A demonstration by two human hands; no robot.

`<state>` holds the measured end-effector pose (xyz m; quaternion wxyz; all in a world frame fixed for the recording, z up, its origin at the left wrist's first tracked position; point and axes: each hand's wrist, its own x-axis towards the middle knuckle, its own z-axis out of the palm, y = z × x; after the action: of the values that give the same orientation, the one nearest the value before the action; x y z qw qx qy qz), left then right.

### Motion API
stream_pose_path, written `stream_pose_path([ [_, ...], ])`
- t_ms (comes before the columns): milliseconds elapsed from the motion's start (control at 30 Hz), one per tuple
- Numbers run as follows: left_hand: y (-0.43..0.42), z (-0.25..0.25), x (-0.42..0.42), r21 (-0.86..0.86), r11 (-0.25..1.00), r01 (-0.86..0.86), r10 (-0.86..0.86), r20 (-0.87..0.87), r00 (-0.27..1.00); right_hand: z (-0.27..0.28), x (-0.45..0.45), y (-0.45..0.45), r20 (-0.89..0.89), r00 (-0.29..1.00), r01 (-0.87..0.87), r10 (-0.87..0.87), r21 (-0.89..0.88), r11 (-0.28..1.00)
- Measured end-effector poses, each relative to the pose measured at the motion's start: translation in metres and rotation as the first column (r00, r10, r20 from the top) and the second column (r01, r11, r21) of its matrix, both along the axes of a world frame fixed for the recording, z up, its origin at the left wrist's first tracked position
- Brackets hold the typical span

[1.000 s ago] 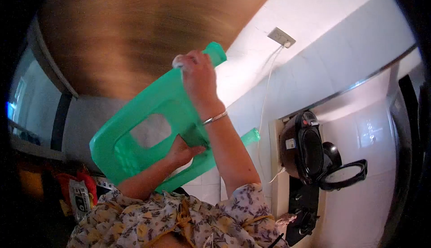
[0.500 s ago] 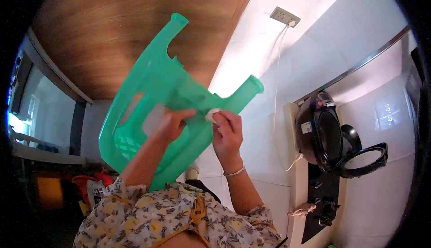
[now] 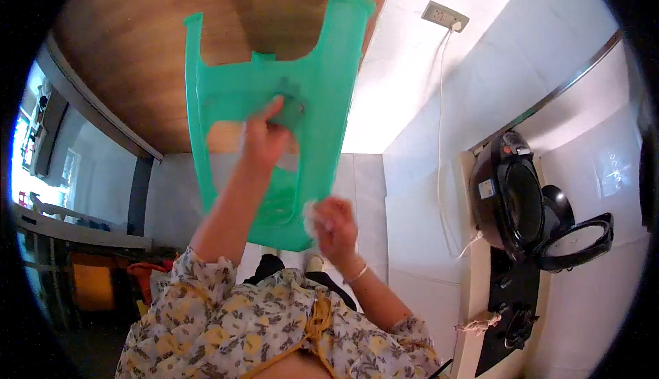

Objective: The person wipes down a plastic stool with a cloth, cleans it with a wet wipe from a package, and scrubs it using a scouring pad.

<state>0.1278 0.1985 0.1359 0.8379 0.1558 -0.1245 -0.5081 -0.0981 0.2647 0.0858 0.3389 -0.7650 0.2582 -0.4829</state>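
A green plastic stool (image 3: 338, 70) is held up in front of me, two of its legs pointing away toward the wooden panel. My left hand (image 3: 264, 139) grips it near the opening in its side, with the thumb showing and the other fingers partly hidden. Beside the stool's near right edge is my right hand (image 3: 335, 229), its fingers closed on a crumpled white cloth (image 3: 310, 220). The cloth is blurred, and whether it touches the stool I cannot tell.
To the right, a dark rice cooker (image 3: 508, 187) with its lid swung open stands on a counter beside a black stove (image 3: 506, 321). A cord (image 3: 440, 139) hangs from the wall socket (image 3: 445, 17). A wooden panel (image 3: 151, 50) lies beyond the stool.
The stool has turned from a rightward slant to nearly straight ahead. My right hand has moved with the cloth from the leg end down toward my body. My left hand keeps its hold.
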Motion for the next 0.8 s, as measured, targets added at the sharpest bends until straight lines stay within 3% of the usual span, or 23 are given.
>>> stream_pose_path([
  [33, 0.001, 0.007, -0.003, 0.007, 1.000, 0.004, -0.004, 0.001, 1.000, 0.010, 0.004, -0.020, 0.037, 0.996, 0.090, -0.085, -0.199, 0.976],
  [100, -0.001, 0.033, -0.009, 0.206, 0.978, -0.030, 0.049, -0.086, 0.995, 0.023, 0.016, -0.046, 0.164, 0.968, 0.164, -0.192, 0.168, 0.972],
  [133, -0.001, 0.038, -0.013, 0.208, 0.978, -0.028, 0.046, -0.083, 0.995, 0.027, 0.019, -0.057, 0.167, 0.966, 0.166, -0.195, 0.170, 0.971],
  [200, -0.001, 0.044, -0.019, 0.292, 0.950, -0.115, 0.116, 0.012, 0.993, 0.036, 0.022, -0.069, 0.381, 0.924, -0.210, -0.038, 0.586, 0.782],
  [233, -0.002, 0.042, -0.016, 0.291, 0.950, -0.113, 0.114, 0.013, 0.993, 0.042, 0.015, -0.068, 0.215, 0.977, -0.141, 0.010, 0.602, 0.786],
  [300, -0.006, 0.027, -0.007, 0.093, 0.995, 0.019, -0.015, -0.047, 0.999, 0.026, 0.013, -0.063, 0.255, 0.967, -0.181, 0.025, 0.609, 0.772],
  [333, -0.009, 0.016, -0.008, 0.096, 0.995, 0.018, -0.013, -0.051, 0.999, 0.017, 0.013, -0.062, 0.293, 0.955, -0.220, 0.038, 0.619, 0.754],
  [367, -0.011, 0.006, -0.013, 0.203, 0.976, -0.076, 0.057, 0.099, 0.993, 0.014, 0.013, -0.060, 0.288, 0.957, -0.218, 0.039, 0.626, 0.748],
  [433, -0.015, -0.008, -0.014, 0.295, 0.938, -0.182, 0.107, 0.252, 0.962, 0.011, 0.015, -0.059, 0.502, 0.862, -0.396, -0.065, 0.748, 0.532],
  [467, -0.016, -0.005, -0.017, 0.289, 0.952, -0.095, 0.070, 0.094, 0.993, 0.012, 0.016, -0.060, 0.502, 0.862, -0.396, -0.067, 0.751, 0.528],
  [500, -0.016, -0.004, -0.017, 0.275, 0.962, -0.010, 0.029, -0.066, 0.997, 0.012, 0.018, -0.061, 0.360, 0.933, -0.207, -0.017, 0.574, 0.792],
  [533, -0.015, -0.017, -0.010, 0.286, 0.958, -0.012, 0.032, -0.066, 0.997, 0.014, 0.018, -0.066, 0.304, 0.953, -0.163, 0.003, 0.503, 0.849],
  [567, -0.015, -0.040, 0.002, -0.081, 0.924, 0.373, -0.371, 0.032, 0.928, 0.017, 0.018, -0.071, 0.246, 0.969, -0.117, 0.010, 0.422, 0.899],
  [600, 0.001, -0.025, -0.014, 0.045, 0.896, 0.441, -0.440, 0.221, 0.871, 0.019, 0.018, -0.076, 0.192, 0.981, -0.071, 0.005, 0.336, 0.939],
  [633, 0.017, -0.007, -0.030, 0.165, 0.859, 0.485, -0.507, 0.402, 0.763, 0.014, 0.020, -0.086, 0.238, 0.970, -0.148, 0.056, 0.391, 0.908],
  [667, 0.041, 0.008, -0.047, 0.436, 0.857, 0.274, -0.506, 0.620, 0.599, 0.027, 0.021, -0.091, 0.352, 0.935, -0.253, 0.034, 0.600, 0.759],
  [700, 0.065, 0.023, -0.063, 0.635, 0.772, 0.030, -0.602, 0.715, 0.356, 0.041, 0.022, -0.095, 0.455, 0.888, -0.345, -0.066, 0.753, 0.560],
  [733, 0.075, 0.007, -0.049, 0.686, 0.727, 0.013, -0.685, 0.727, -0.043, 0.040, 0.019, -0.104, 0.452, 0.889, -0.336, -0.074, 0.752, 0.566],
  [767, 0.084, 0.006, -0.048, 0.684, 0.729, 0.023, -0.683, 0.729, -0.046, 0.037, 0.014, -0.114, 0.412, 0.909, -0.294, -0.065, 0.744, 0.600],
  [800, 0.094, 0.007, -0.049, 0.710, 0.703, 0.048, -0.701, 0.702, -0.127, 0.041, 0.012, -0.117, 0.367, 0.929, -0.252, -0.057, 0.735, 0.630],
])
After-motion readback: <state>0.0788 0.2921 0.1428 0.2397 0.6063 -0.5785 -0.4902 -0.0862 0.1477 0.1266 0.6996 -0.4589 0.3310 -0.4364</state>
